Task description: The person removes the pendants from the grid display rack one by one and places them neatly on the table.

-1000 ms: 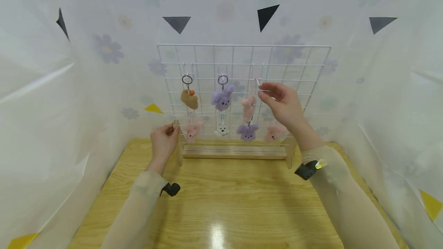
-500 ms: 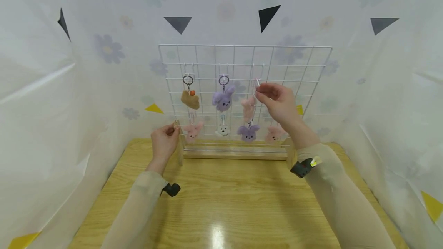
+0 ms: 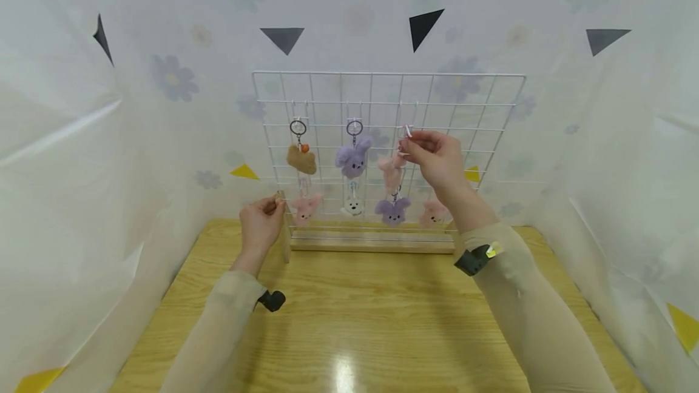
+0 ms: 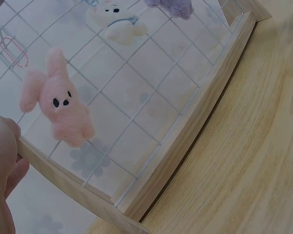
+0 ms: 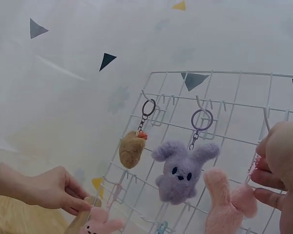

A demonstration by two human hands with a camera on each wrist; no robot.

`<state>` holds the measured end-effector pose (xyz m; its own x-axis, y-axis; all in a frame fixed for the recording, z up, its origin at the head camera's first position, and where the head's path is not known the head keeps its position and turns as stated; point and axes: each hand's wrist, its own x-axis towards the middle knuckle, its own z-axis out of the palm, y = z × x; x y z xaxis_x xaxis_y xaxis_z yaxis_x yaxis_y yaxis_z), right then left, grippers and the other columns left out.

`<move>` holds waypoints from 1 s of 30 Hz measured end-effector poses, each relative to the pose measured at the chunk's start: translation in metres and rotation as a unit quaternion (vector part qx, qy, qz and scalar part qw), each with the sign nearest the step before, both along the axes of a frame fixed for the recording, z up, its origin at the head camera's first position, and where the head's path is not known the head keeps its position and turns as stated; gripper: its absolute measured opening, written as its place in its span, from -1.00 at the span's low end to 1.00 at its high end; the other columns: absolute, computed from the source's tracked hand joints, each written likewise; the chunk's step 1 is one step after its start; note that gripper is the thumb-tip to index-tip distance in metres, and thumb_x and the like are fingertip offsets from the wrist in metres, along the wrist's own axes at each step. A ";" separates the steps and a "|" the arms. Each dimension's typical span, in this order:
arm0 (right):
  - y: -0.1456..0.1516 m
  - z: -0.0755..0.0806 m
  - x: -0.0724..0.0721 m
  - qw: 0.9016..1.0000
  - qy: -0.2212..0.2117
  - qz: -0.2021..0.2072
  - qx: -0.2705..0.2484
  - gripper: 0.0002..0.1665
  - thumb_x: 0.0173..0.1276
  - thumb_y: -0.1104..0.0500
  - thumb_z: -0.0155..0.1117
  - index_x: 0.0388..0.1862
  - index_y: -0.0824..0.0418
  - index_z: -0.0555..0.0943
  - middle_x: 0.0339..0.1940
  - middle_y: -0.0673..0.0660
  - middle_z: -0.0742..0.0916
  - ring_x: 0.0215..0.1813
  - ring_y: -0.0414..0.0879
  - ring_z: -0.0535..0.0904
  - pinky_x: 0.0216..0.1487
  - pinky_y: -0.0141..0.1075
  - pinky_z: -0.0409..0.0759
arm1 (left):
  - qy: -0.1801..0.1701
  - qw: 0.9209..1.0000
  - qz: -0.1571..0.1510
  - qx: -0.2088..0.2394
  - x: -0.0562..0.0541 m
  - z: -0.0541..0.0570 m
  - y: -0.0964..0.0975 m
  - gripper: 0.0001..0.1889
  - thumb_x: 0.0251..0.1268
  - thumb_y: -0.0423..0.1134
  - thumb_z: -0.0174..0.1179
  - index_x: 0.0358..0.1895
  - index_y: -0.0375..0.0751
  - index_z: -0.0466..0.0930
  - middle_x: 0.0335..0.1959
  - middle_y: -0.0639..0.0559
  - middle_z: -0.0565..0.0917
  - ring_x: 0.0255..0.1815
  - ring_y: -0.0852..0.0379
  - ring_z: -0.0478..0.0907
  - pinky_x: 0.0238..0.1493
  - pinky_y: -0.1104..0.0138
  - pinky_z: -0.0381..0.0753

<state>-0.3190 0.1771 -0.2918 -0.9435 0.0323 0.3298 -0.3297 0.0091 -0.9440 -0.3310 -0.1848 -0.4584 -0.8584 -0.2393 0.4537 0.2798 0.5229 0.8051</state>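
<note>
My left hand (image 3: 261,224) grips the top of the wooden side post (image 4: 63,175) of a white wire grid rack (image 3: 371,87). At the rack's upper right hook (image 5: 266,118), my right hand (image 3: 441,161) pinches the pink bead chain (image 5: 255,166) of a pink plush bunny keychain (image 3: 391,173). That bunny hangs just below my fingertips, its face turned away. Along the same row hang a purple bunny keychain (image 5: 181,171) and a brown plush keychain (image 5: 132,149) with an orange bead. The wire behind my right hand is partly hidden.
Lower on the rack hang a pink bunny (image 4: 63,102), a white plush dog (image 3: 352,205), a purple plush (image 3: 392,211) and another pink plush (image 3: 433,211). The rack's wooden base (image 3: 371,244) stands on a wood-grain table (image 3: 349,314), with pale sheeting (image 3: 54,168) around it.
My right hand has moved left and slightly down onto the bead chain, and its fingertips have come together there. The pink bunny has shifted slightly. My left hand keeps its hold on the post.
</note>
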 end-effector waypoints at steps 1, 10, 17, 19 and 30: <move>0.000 0.001 0.000 1.000 0.003 -0.004 -0.003 -0.62 0.52 0.35 0.37 0.19 0.56 0.59 -0.11 0.18 0.81 -0.08 -0.07 0.79 0.09 -0.22 0.77 | 0.001 1.000 0.000 -0.001 0.000 0.000 0.000 -0.75 0.47 -0.33 0.37 0.01 -0.49 0.78 -0.17 -0.33 0.80 -0.16 -0.16 0.82 -0.16 0.11 0.83; -0.003 0.011 0.003 0.999 0.012 -0.032 0.015 -0.72 0.54 0.35 0.34 0.13 0.50 0.66 -0.02 0.27 0.80 -0.08 -0.08 0.77 0.04 -0.31 0.77 | 0.007 1.000 -0.001 -0.012 0.001 0.002 0.000 -0.73 0.48 -0.33 0.36 0.03 -0.53 0.76 -0.17 -0.38 0.79 -0.15 -0.21 0.81 -0.13 0.04 0.83; -0.002 0.012 0.003 0.998 0.007 -0.035 0.043 -0.68 0.55 0.32 0.34 0.16 0.51 0.66 -0.04 0.23 0.81 -0.12 -0.09 0.77 0.02 -0.30 0.78 | 0.005 1.000 -0.002 -0.008 0.001 0.001 0.000 -0.75 0.48 -0.34 0.36 0.02 -0.52 0.76 -0.17 -0.36 0.80 -0.14 -0.20 0.81 -0.13 0.05 0.83; -0.002 0.013 0.002 0.998 0.003 -0.035 0.045 -0.68 0.55 0.32 0.33 0.16 0.51 0.66 -0.04 0.24 0.81 -0.12 -0.09 0.76 0.02 -0.31 0.78 | 0.006 1.000 0.000 -0.009 0.001 0.000 0.000 -0.75 0.48 -0.33 0.36 0.02 -0.51 0.77 -0.16 -0.36 0.80 -0.14 -0.20 0.81 -0.13 0.06 0.83; 0.000 0.016 0.001 0.998 0.016 -0.041 0.038 -0.79 0.56 0.33 0.32 0.02 0.48 0.70 -0.10 0.23 0.81 -0.16 -0.09 0.76 -0.03 -0.35 0.77 | 0.011 1.000 -0.001 -0.004 0.001 0.000 0.000 -0.73 0.48 -0.34 0.36 0.02 -0.55 0.75 -0.16 -0.38 0.79 -0.13 -0.22 0.81 -0.12 0.04 0.82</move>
<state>-0.3178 0.1773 -0.2761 -0.9280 0.0821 0.3635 -0.3542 0.1092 -0.9288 -0.3297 -0.1843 -0.4586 -0.8488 -0.2334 0.4745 0.2986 0.5290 0.7944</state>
